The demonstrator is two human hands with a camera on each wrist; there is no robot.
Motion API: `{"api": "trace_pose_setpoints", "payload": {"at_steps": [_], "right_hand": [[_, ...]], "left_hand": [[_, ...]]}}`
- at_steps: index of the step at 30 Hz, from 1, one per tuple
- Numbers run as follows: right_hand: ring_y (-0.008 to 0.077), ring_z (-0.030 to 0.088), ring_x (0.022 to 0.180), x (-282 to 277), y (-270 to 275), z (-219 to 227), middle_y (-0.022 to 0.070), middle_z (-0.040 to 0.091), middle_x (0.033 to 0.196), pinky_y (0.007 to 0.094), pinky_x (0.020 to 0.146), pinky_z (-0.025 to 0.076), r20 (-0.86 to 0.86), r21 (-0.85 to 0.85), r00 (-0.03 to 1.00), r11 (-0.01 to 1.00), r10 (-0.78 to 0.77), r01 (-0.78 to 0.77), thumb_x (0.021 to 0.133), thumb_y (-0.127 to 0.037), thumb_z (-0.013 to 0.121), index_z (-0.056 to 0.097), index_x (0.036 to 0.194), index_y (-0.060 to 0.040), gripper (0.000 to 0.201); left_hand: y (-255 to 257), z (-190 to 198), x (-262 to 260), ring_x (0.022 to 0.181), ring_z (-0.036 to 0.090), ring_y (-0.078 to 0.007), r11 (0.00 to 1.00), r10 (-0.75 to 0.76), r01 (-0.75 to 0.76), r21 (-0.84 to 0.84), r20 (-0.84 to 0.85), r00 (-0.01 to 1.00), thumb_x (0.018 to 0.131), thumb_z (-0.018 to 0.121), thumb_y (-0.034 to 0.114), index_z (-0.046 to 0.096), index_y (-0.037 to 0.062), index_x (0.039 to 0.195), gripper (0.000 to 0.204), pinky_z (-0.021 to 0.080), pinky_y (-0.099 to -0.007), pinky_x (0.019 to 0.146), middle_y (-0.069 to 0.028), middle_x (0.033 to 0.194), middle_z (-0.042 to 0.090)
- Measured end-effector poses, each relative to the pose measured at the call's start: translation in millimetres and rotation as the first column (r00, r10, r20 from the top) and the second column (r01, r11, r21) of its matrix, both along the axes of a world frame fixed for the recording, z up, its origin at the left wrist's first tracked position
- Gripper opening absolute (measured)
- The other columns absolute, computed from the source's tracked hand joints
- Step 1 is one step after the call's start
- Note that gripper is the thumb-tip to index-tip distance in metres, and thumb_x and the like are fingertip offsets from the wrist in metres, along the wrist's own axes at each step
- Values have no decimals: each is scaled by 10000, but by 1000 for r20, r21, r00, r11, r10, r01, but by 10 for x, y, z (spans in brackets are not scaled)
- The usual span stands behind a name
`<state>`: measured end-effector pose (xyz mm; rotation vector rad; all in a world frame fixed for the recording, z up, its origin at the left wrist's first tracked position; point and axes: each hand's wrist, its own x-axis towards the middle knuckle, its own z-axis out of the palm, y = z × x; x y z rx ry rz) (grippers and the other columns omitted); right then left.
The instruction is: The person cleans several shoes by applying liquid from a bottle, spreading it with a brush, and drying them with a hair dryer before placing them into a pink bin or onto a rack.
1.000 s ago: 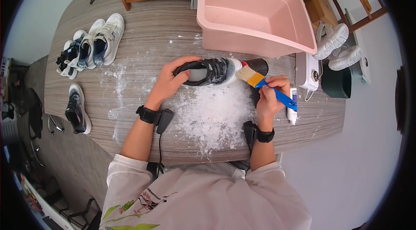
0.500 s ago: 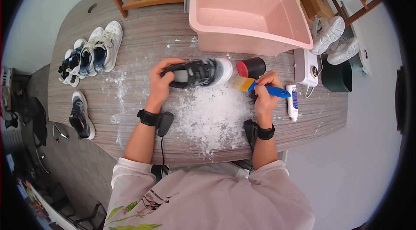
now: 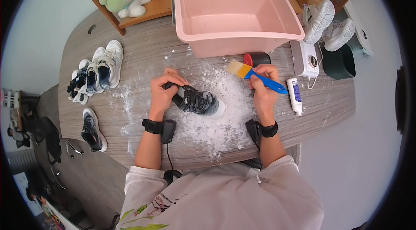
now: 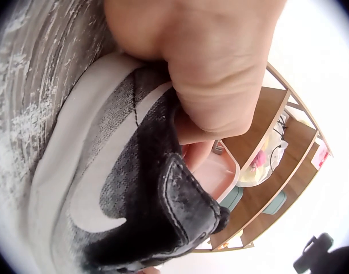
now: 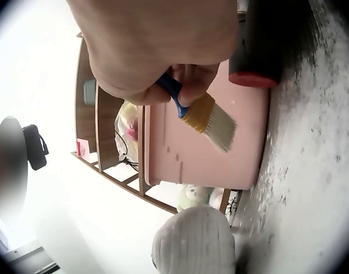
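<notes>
Black, grey and white lace-up sneaker (image 3: 197, 101) over white powder (image 3: 210, 137) on a grey wood-grain table (image 3: 320, 111), heel gripped in the left hand's (image 3: 162, 90) curled fingers. Toe now angled nearer the body, clear of the pale bristles beside it a moment ago: brush contact broken. Blue-handled paintbrush (image 3: 268, 83) pinched in the right hand's (image 3: 265, 91) bent fingers, near a red-ended black cylinder (image 3: 260, 59); beyond, a pink plastic tub (image 3: 240, 43).

White shirt (image 3: 225, 199) (floral print).
</notes>
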<state>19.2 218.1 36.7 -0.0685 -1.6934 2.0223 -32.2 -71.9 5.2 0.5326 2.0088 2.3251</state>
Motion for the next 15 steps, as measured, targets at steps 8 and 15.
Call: {"api": "trace_pose_setpoints", "payload": {"at_steps": [8, 15], "right_hand": [[123, 649, 892, -9, -212, -77, 94, 661, 1069, 263, 741, 557, 104, -92, 965, 969, 240, -231, 915, 48, 642, 585, 1158, -37, 264], [144, 661, 897, -115, -188, -283, 111, 668, 1084, 290, 800, 556, 26, -188, 953, 938, 302, -292, 955, -7, 634, 599, 1140, -3, 188]], "left_hand": [[130, 47, 51, 1036, 623, -209, 978, 141, -145, -152, -39, 989, 704, 585, -152, 681, -13, 1005, 345, 489, -315, 936, -117, 1126, 673], [196, -18, 45, 1035, 603, -206, 933, 200, -223, -280, -111, 974, 711, 649, -110, 681, 6, 1067, 376, 483, -313, 925, -87, 1140, 617]]}}
